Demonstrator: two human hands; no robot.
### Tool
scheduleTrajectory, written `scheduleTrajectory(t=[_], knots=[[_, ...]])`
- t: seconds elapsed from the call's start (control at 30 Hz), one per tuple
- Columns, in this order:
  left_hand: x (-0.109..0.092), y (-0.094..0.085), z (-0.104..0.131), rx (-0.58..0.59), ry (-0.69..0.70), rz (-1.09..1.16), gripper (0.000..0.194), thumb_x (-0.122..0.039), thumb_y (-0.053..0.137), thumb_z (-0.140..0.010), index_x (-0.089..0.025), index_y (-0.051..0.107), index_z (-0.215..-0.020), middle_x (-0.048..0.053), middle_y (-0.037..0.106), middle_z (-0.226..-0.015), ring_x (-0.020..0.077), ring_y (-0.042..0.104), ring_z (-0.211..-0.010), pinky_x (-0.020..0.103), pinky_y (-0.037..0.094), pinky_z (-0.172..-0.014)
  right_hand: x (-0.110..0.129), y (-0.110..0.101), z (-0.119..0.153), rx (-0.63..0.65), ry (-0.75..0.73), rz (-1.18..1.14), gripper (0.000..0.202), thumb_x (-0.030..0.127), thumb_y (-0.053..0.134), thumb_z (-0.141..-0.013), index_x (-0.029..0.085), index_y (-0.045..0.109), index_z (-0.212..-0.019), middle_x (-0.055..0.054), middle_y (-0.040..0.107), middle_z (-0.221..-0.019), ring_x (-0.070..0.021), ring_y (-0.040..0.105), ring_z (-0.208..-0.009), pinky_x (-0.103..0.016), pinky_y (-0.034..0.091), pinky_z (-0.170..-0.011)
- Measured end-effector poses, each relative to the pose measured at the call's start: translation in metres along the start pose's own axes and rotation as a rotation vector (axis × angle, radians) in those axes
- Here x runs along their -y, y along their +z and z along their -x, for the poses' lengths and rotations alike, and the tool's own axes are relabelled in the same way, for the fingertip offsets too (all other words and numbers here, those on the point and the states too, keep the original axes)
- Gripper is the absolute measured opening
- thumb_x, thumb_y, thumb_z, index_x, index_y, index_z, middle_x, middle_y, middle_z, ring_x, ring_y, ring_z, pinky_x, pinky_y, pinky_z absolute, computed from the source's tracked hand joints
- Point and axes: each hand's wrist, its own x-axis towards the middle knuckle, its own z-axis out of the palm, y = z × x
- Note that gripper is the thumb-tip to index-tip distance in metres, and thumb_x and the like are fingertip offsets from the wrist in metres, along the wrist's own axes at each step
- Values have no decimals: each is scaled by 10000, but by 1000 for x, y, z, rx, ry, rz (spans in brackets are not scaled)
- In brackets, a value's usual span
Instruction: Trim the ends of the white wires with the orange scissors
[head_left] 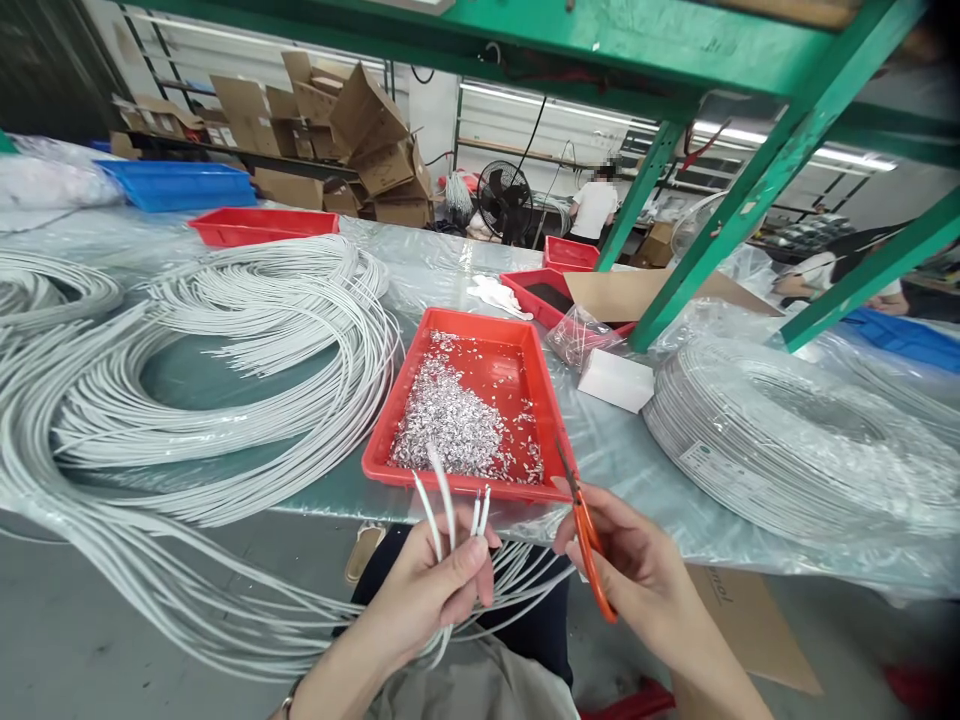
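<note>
Several white cable ends [443, 500] stick up from my left hand [450, 575], whose fingers are closed around them. Two of these ends look stripped, with thin inner wires showing at the tips. My right hand [626, 560] grips orange-handled scissors [587, 540], their dark blades pointing up and left beside the tray's near right corner. Just beyond both hands sits a red tray [559, 420] with a heap of small silvery-white pieces [457, 420]. Below my left hand, more white cables [300, 620] run off to the large coil on the left.
Large coils of white cable [360, 400] cover the table's left side. At the right are a wrapped cable roll [735, 470], a white box [616, 380] and green posts [720, 200]. Farther back stand a red tray [262, 225], a blue bin [184, 185], cardboard boxes [375, 130] and a person [596, 208].
</note>
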Motion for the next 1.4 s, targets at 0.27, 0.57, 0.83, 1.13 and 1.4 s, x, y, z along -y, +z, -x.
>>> scheduleTrajectory(t=[0.27, 0.57, 0.83, 1.13, 1.4], knots=[[-11, 14, 8, 27, 22, -288, 327, -472, 578, -761, -148, 539, -734, -51, 514, -422, 18, 196, -319, 161, 126, -336, -9, -16, 38, 237, 11, 189, 705, 270, 671, -693, 239, 369, -1330, -128, 509, -1251, -302, 512, -1112, -393, 454, -890], [-11, 17, 14, 4, 101, -612, 227, -327, 535, -820, -142, 586, -699, -36, 477, -488, 81, 401, -474, 200, 292, -472, 33, -15, 34, 261, 59, 624, 509, 180, 508, -750, 245, 488, -1255, -89, 674, -1010, -234, 648, -819, -300, 553, -630], [-10, 19, 11, -108, 63, -396, 318, -430, 671, -680, -140, 548, -638, -76, 401, -428, 40, 310, -371, 166, 204, -367, 30, -23, 32, 373, -33, 777, 481, 229, 461, -823, 214, 422, -1302, -132, 639, -1098, -254, 640, -860, -356, 538, -694], [-10, 15, 10, 159, -262, 29, 376, -424, 643, -720, -142, 476, -536, -72, 398, -410, 0, 250, -244, 152, 118, -255, 26, -31, 21, 403, -117, 704, 420, 162, 551, -770, 272, 551, -1176, -63, 685, -807, -235, 613, -699, -302, 511, -590], [-6, 20, 10, 136, -229, 21, 337, -409, 628, -745, -132, 521, -586, -71, 418, -399, -1, 273, -225, 148, 122, -250, 10, 0, 0, 245, -64, -15, 248, 236, 659, -742, 179, 653, -983, 56, 427, -558, -80, 323, -455, -184, 350, -433]])
